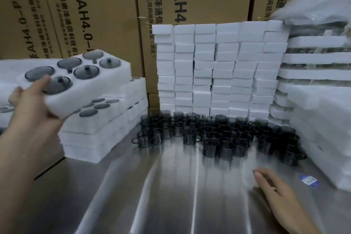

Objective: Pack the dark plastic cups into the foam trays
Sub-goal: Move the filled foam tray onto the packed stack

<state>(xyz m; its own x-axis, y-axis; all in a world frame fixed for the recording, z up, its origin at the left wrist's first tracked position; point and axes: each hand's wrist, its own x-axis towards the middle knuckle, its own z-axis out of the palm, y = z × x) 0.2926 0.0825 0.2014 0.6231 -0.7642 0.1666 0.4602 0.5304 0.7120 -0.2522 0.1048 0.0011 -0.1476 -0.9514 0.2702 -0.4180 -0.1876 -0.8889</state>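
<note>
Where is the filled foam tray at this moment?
Head view, left side: the filled foam tray is held up by the left hand, tilted above the stack of packed trays, left of the loose cups.

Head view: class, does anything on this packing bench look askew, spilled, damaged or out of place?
Nothing looks spilled or damaged. The filled foam tray is tilted only because the left hand holds it up. The foam block wall has uneven, offset columns, and a blue sticker lies on the metal table.
</note>
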